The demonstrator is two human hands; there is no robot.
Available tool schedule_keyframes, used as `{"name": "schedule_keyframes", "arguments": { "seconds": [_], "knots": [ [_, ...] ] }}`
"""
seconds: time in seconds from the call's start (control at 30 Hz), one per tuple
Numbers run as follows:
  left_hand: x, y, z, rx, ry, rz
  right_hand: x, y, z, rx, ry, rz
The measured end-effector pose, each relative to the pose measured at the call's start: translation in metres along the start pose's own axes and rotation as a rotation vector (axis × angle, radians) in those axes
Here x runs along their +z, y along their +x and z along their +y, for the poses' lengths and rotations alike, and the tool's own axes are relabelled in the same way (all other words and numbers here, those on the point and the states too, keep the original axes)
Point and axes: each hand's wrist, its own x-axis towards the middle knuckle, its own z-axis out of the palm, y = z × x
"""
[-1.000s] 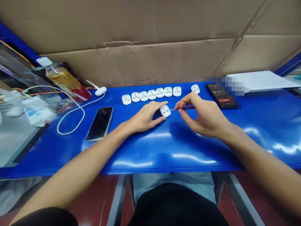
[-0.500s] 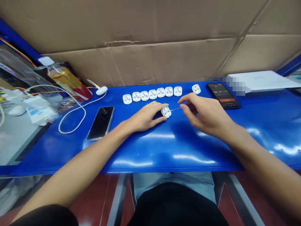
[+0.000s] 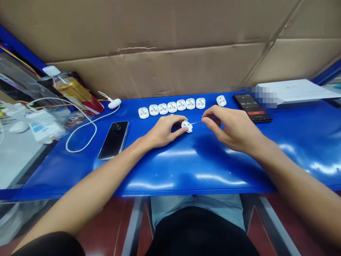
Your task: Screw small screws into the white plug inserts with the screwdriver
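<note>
My left hand (image 3: 165, 129) holds a small white plug-shaped plastic piece (image 3: 187, 126) at its fingertips, on or just above the blue table (image 3: 202, 167). My right hand (image 3: 230, 129) pinches a thin screwdriver (image 3: 197, 122), its dark handle mostly hidden in the fingers. Its metal shaft points left, with the tip at the white piece. A row of several matching white pieces (image 3: 172, 107) lies beyond my left hand. One more white piece (image 3: 221, 101) lies apart, just beyond my right hand.
A black smartphone (image 3: 113, 140) lies left of my hands, and a phone showing a timer (image 3: 252, 108) lies to the right. A white cable (image 3: 80, 142), a plastic bottle (image 3: 70, 87) and packets (image 3: 45, 124) are at left. Cardboard (image 3: 160, 46) stands behind the table.
My left fingers have curled further around the white piece, which has turned slightly. My right hand has moved left, bringing the screwdriver tip to the piece.
</note>
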Motion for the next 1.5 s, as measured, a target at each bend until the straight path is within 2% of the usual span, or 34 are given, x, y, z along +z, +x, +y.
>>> {"name": "schedule_keyframes", "arguments": {
  "seconds": [0.13, 0.33, 0.53, 0.7, 0.93, 1.23, 1.4, 1.5],
  "knots": [
    [-0.0028, 0.0001, -0.0002, 0.024, 0.056, -0.03, 0.0007, 0.0005, 0.0012, 0.039, 0.001, 0.032],
    [-0.0057, 0.0, -0.001, 0.021, 0.08, -0.059, -0.0057, 0.0003, 0.0006, -0.039, 0.047, -0.038],
    [-0.0077, 0.0004, -0.0002, 0.041, 0.082, -0.082, -0.0024, -0.0014, -0.0015, 0.023, -0.052, -0.011],
    [-0.0078, 0.0002, 0.0, 0.029, 0.093, -0.085, -0.0007, -0.0008, -0.0066, 0.037, 0.074, 0.069],
    [-0.008, -0.0002, -0.0015, 0.046, 0.095, -0.093, -0.0011, -0.0013, -0.0076, 0.167, -0.015, 0.054],
    [-0.0082, -0.0004, -0.0015, 0.038, 0.102, -0.099, -0.0003, -0.0008, -0.0074, 0.06, 0.094, 0.075],
    [-0.0086, -0.0005, -0.0006, 0.05, 0.091, -0.108, 0.0004, -0.0012, -0.0081, 0.156, 0.004, 0.083],
    [-0.0082, -0.0003, -0.0005, 0.051, 0.108, -0.107, 0.0001, -0.0012, -0.0081, 0.143, 0.007, 0.087]
  ]
}}
